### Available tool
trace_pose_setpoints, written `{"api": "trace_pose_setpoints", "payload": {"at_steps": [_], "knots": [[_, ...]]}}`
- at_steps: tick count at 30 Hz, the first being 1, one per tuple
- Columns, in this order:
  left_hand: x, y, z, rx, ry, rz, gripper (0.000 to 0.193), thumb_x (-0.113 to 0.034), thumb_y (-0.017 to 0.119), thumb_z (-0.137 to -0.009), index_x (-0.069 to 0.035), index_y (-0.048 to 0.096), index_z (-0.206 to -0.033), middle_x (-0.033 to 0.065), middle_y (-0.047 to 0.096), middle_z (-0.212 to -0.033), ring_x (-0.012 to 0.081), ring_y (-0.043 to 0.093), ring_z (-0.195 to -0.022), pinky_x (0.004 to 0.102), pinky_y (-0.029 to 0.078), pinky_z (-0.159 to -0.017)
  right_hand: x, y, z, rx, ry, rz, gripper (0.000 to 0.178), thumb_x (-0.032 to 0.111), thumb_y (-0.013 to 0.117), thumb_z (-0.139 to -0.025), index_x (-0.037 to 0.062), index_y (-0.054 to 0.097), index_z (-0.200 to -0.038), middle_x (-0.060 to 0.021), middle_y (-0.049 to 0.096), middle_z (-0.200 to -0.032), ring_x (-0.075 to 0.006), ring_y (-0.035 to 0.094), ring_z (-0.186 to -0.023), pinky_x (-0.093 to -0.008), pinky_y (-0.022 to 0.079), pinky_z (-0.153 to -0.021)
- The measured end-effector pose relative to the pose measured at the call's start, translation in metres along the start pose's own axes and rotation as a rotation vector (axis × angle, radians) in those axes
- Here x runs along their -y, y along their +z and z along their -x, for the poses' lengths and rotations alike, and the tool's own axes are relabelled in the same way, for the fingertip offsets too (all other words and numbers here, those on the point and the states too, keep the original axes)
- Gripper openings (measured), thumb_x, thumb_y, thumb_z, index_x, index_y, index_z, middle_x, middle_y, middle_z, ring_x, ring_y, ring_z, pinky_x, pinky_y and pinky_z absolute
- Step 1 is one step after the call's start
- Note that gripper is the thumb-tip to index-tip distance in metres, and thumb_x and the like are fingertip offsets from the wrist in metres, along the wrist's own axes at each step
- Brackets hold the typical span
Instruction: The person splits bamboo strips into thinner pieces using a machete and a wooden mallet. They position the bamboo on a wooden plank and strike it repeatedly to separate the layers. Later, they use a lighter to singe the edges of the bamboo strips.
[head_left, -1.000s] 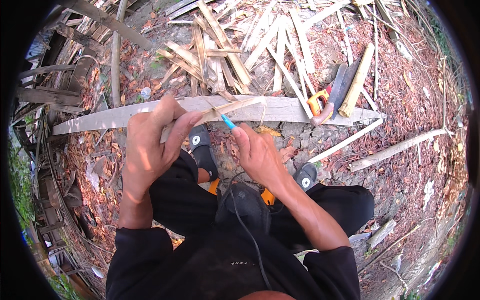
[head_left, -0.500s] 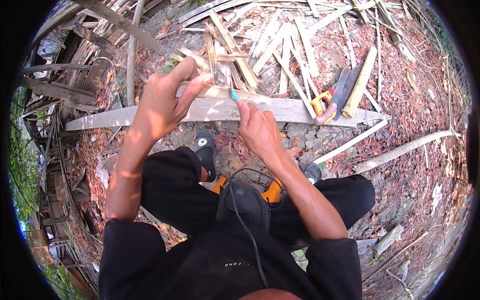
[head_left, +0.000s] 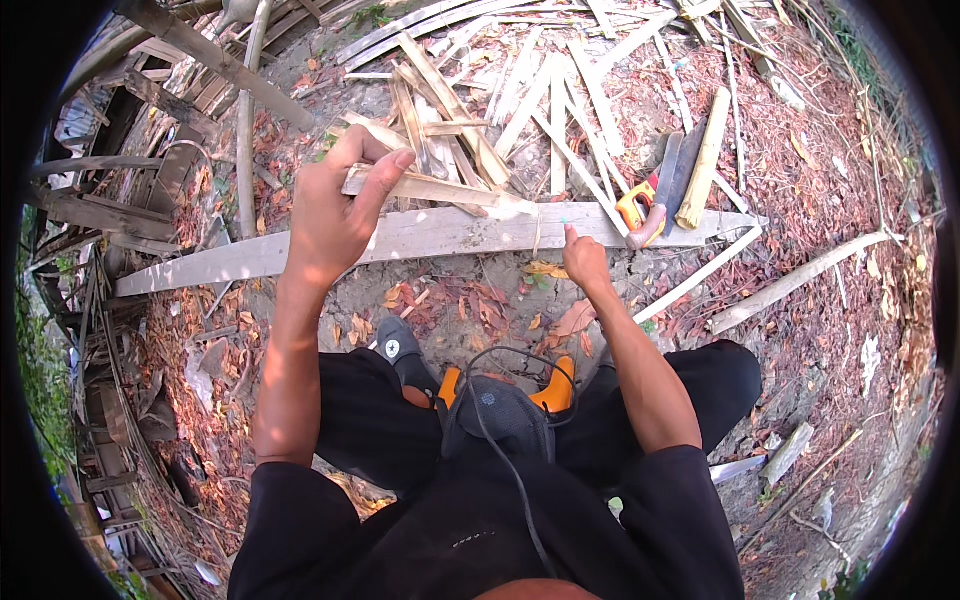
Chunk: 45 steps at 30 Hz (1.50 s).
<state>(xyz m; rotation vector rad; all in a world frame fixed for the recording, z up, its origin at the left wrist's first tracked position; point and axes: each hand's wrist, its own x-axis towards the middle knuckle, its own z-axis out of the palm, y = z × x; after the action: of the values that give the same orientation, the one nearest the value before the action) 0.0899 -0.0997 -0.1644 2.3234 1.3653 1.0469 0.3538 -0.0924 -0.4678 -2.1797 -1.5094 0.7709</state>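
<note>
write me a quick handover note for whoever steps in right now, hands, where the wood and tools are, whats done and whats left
Left hand: raised, gripping one end of a thin wood strip held over the long plank.
Right hand: at the plank's near edge, pinching a small teal-tipped marker; tip near the plank.
Plank lies across the ground in front of the knees. Orange-handled saw and a pale wooden stick rest at its right end. Pile of split strips behind it.
Done: many strips already split.
Left: cannot tell if the plank is marked; the strip in hand is not yet set down.

Outdoor woodworking yard: scattered wood scraps (head_left: 520,90)
</note>
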Motion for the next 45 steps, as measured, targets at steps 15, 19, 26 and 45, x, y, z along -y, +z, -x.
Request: {"api": "trace_pose_setpoints", "payload": {"at_steps": [15,19,26,45], "knots": [[0.023,0.020,0.015,-0.220,0.103,0.251,0.012,-0.007,0.069,-0.089,0.003,0.061,-0.089,0.0094,0.064,-0.076,0.0148,0.059,-0.065,0.0257,0.046,-0.061,0.130,-0.085,0.090,0.162,-0.373,-0.255,0.046,0.033,0.043,-0.103,-0.0047,0.056,-0.081,-0.0296,0.053,-0.057,-0.0476,0.058,-0.057,-0.0530,0.044,-0.054],[0.036,0.014,0.021,-0.182,0.154,0.215,0.024,-0.019,0.072,-0.087,0.002,0.062,-0.087,0.0103,0.066,-0.077,0.0165,0.061,-0.064,0.0265,0.046,-0.060,0.104,-0.058,0.064,0.177,-0.284,-0.236,0.050,0.034,0.039,-0.104,-0.0066,0.059,-0.085,-0.0311,0.055,-0.061,-0.0495,0.059,-0.063,-0.0544,0.045,-0.062],[0.041,0.009,0.026,-0.147,0.202,0.102,0.043,-0.041,0.073,-0.084,0.001,0.064,-0.085,0.0098,0.067,-0.074,0.0243,0.067,-0.066,0.0298,0.051,-0.061,0.042,0.001,0.007,0.187,-0.226,-0.022,0.059,0.041,0.029,-0.104,-0.0074,0.063,-0.099,-0.0322,0.063,-0.089,-0.0530,0.059,-0.088,-0.0560,0.045,-0.086],[0.052,-0.009,0.012,-0.147,0.110,0.193,0.022,-0.014,0.062,-0.096,0.000,0.058,-0.080,0.0011,0.052,-0.063,0.0052,0.044,-0.053,0.0221,0.032,-0.048,-0.034,0.049,-0.027,0.128,-0.019,0.252,0.064,0.050,0.033,-0.100,-0.0029,0.068,-0.102,-0.0343,0.063,-0.105,-0.0444,0.065,-0.096,-0.0502,0.052,-0.086]]}}
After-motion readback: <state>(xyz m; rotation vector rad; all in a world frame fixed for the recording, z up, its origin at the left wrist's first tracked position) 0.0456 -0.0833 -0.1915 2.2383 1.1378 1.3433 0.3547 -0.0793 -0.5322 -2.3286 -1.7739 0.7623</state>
